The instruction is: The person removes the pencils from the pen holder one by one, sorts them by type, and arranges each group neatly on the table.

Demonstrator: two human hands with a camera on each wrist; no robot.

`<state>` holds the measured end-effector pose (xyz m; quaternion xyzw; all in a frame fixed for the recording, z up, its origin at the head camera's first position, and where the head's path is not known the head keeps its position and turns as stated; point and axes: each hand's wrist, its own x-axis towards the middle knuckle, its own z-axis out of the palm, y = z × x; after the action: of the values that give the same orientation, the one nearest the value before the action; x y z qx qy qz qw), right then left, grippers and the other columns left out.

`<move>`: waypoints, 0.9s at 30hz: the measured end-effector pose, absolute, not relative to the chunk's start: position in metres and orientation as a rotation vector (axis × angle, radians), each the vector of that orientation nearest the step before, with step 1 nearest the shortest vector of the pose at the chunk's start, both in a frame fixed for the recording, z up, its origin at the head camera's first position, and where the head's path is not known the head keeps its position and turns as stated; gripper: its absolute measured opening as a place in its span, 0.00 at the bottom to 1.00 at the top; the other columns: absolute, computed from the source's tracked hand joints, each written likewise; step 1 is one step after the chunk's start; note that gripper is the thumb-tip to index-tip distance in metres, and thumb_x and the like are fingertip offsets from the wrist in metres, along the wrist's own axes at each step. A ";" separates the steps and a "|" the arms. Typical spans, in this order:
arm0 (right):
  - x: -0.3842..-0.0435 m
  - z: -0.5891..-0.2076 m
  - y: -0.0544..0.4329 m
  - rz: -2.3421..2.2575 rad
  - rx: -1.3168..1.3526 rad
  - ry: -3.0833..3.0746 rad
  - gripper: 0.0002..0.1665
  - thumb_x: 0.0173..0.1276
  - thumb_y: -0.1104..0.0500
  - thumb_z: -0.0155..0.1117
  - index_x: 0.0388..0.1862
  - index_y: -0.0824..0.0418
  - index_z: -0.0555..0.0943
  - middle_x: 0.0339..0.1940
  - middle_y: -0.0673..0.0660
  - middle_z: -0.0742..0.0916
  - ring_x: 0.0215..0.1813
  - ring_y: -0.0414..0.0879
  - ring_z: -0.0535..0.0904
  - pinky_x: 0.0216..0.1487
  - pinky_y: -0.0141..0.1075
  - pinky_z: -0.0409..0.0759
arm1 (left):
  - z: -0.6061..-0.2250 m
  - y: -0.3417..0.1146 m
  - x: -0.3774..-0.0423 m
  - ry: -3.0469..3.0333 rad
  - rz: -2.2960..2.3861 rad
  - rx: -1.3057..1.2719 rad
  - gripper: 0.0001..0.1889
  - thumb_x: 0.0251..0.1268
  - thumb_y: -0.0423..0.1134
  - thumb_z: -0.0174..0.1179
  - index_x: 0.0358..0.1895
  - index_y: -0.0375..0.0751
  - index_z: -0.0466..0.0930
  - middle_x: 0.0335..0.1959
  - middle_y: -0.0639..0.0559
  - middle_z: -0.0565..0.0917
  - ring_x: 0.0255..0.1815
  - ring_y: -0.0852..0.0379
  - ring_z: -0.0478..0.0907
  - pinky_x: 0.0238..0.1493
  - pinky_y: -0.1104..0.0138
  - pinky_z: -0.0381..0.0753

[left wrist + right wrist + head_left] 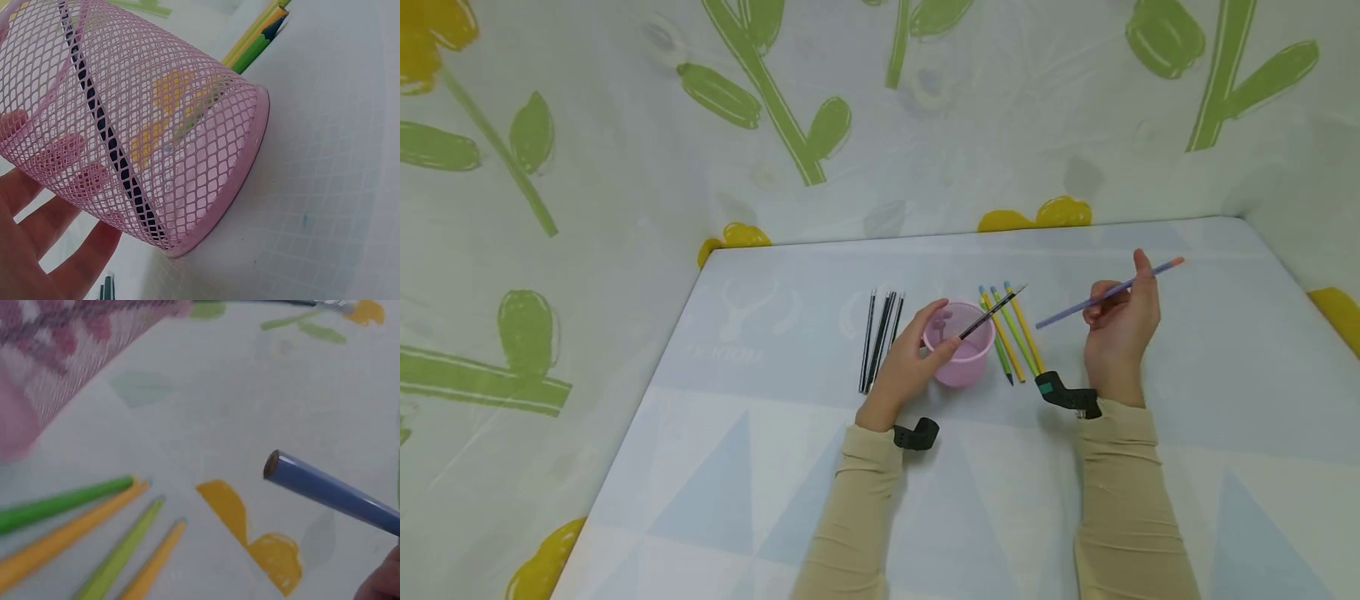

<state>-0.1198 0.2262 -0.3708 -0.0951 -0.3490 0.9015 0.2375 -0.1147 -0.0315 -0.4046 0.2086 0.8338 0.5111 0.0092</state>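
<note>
A pink mesh pencil cup (961, 371) stands on the table, and my left hand (908, 367) grips it from its left side. In the left wrist view, fingers (87, 256) wrap the mesh (206, 181). One black pencil (994, 310) leans inside the cup and sticks out past the rim toward the right. To the right, my right hand (1122, 329) holds a blue-purple pencil (1067, 313) above the table, slanted, its orange-pink end pointing up and right. The right wrist view shows this pencil's flat end (272, 465) close up, with only a bit of the hand.
Several black pencils (880, 333) lie side by side left of the cup. Yellow and green pencils (1021, 321) lie right of it, between the cup and my right hand. The table (790, 333) meets a patterned cloth wall (880, 192) at the back.
</note>
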 end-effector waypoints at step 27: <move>-0.133 -0.416 0.220 1.095 -0.170 -2.958 0.31 0.61 0.63 0.49 0.65 0.65 0.61 0.51 0.68 0.71 0.45 0.57 0.66 0.44 0.51 0.65 | -0.405 -0.033 -0.116 2.587 1.607 0.660 0.32 0.56 0.65 0.46 0.65 0.66 0.54 0.60 0.61 0.68 0.59 0.58 0.64 0.55 0.54 0.65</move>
<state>-0.1333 0.2196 -0.4164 -0.0539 -0.9364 0.3467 -0.0088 -0.1157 -0.0329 -0.4054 0.2117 0.8301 0.5158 0.0126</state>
